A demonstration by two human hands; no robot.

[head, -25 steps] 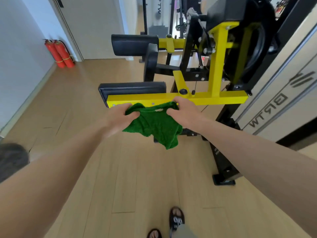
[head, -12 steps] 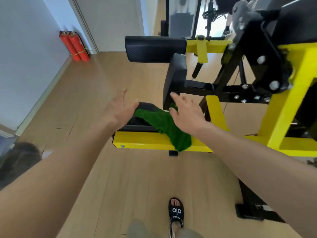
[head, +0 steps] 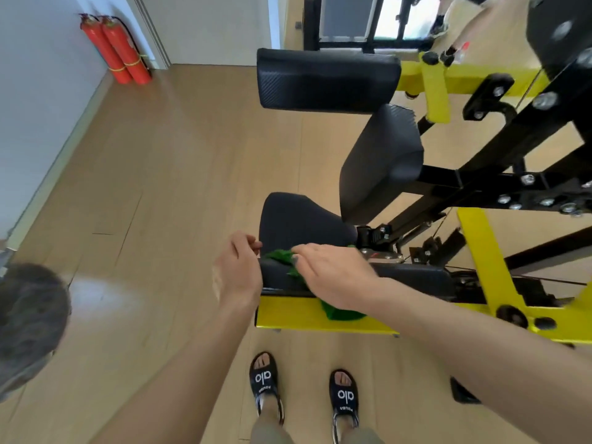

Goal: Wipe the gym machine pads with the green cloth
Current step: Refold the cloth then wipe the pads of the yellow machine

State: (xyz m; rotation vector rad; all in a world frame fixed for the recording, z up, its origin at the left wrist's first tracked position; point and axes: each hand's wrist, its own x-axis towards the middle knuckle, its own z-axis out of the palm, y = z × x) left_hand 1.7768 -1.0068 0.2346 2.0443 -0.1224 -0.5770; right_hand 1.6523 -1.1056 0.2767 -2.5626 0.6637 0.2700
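Green cloth lies on the black pad, right hand flat on it; left hand loosely curled, empty, beside the pad.

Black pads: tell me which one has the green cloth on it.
The lowest pad, nearest the person; the green cloth lies there under the right hand.

Both bare arms reach forward. The left hand hangs with fingers loosely curled, holding nothing. The right hand lies palm down, fingers stretched out leftward and nearly flat. Both feet wear slides.
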